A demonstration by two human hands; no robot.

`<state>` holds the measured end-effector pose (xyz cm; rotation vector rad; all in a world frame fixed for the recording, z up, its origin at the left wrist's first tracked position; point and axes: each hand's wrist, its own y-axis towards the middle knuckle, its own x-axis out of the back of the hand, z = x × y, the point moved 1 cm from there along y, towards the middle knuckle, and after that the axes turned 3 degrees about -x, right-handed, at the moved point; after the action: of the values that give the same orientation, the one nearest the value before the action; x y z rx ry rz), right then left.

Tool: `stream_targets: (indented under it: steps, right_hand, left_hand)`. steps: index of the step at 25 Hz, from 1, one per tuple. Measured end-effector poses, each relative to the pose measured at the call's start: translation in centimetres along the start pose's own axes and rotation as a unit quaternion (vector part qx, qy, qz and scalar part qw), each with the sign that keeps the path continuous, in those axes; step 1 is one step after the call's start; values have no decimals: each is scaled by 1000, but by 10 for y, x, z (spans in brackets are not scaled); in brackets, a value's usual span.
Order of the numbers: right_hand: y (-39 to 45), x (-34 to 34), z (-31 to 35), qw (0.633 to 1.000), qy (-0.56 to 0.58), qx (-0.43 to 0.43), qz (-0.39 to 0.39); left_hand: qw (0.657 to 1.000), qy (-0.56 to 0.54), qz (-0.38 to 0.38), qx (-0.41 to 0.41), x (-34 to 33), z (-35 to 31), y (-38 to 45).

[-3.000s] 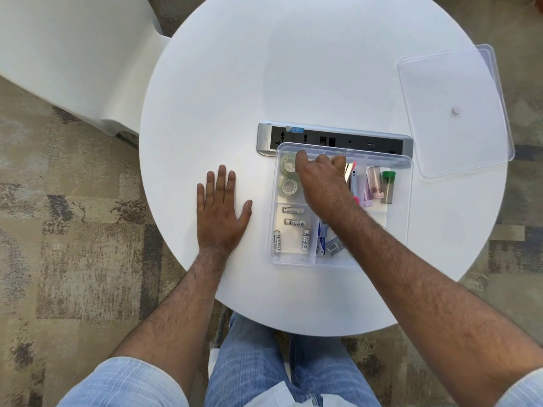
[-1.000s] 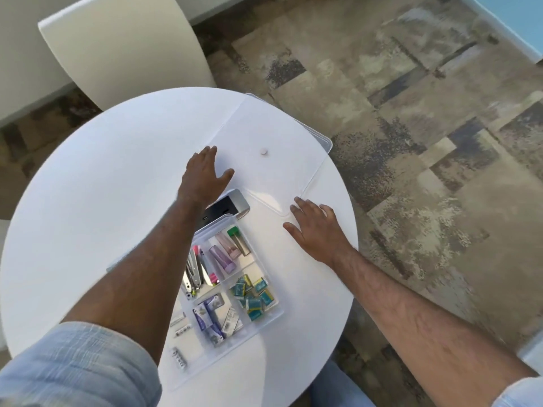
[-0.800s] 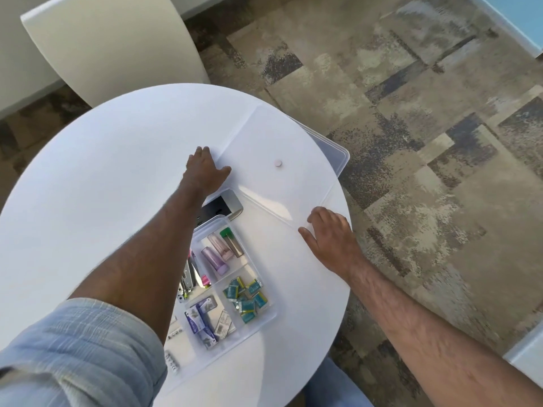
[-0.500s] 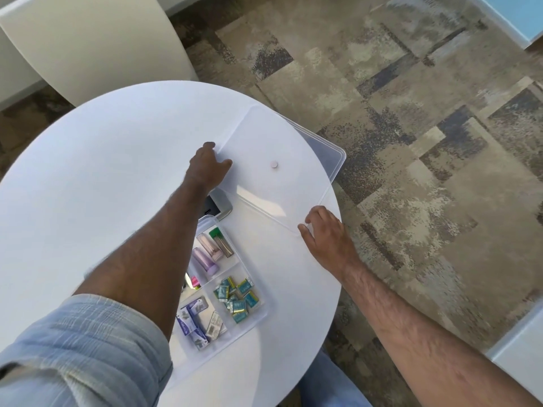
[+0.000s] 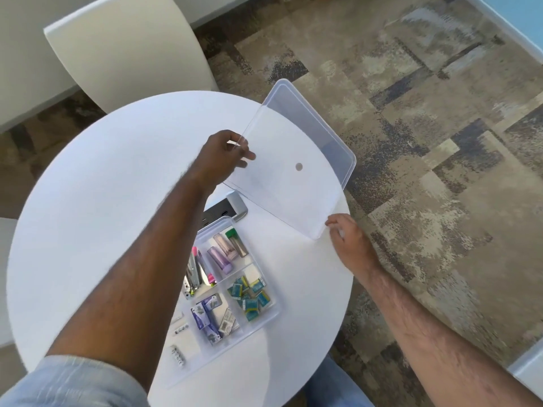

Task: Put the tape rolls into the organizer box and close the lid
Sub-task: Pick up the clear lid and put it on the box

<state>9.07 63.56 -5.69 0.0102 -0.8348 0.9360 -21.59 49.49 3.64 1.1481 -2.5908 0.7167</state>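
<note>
The clear plastic lid (image 5: pixel 293 160) is lifted off the round white table (image 5: pixel 97 207), tilted, beyond the organizer box. My left hand (image 5: pixel 220 157) pinches its left edge. My right hand (image 5: pixel 349 239) grips its near right corner. The clear organizer box (image 5: pixel 264 315) lies open on the table below, with small stationery in its compartments. My left forearm crosses over the box's left side and hides the tape rolls.
A grey power strip (image 5: pixel 232 207) lies on the table just behind the box, under the lid. A white chair (image 5: pixel 126 51) stands past the table's far edge. Patterned carpet (image 5: pixel 426 142) lies to the right. My knees are under the table's near edge.
Both hands went from resting by the lid to gripping it. The lid has come up off the table and tilts. The view shifted a little.
</note>
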Motion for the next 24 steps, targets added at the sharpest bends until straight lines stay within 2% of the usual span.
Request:
stream_targets:
  steps: [3, 7, 11, 14, 16, 21, 24]
  right_hand:
    - [-5, 8, 3, 990, 117, -71, -36]
    - [-9, 18, 9, 921, 346, -161, -77]
    - [-18, 26, 29, 841, 496, -216, -17]
    - [-26, 27, 40, 801, 537, -253, 72]
    - [-35, 26, 47, 797, 537, -249, 122]
    - [-63, 21, 64, 819, 484, -213, 221]
    - [-81, 17, 76, 828, 471, -193, 237]
  left_hand:
    - [999, 10, -1, -47, 16, -8, -40]
    - [992, 46, 8, -117, 42, -5, -105]
    - [980, 107, -32, -166, 69, 4, -180]
    - [980, 96, -50, -170, 85, 7, -223]
    - [978, 105, -50, -175, 98, 9, -248]
    - [960, 147, -73, -225, 127, 24, -299]
    - [951, 163, -135, -226, 136, 47, -323]
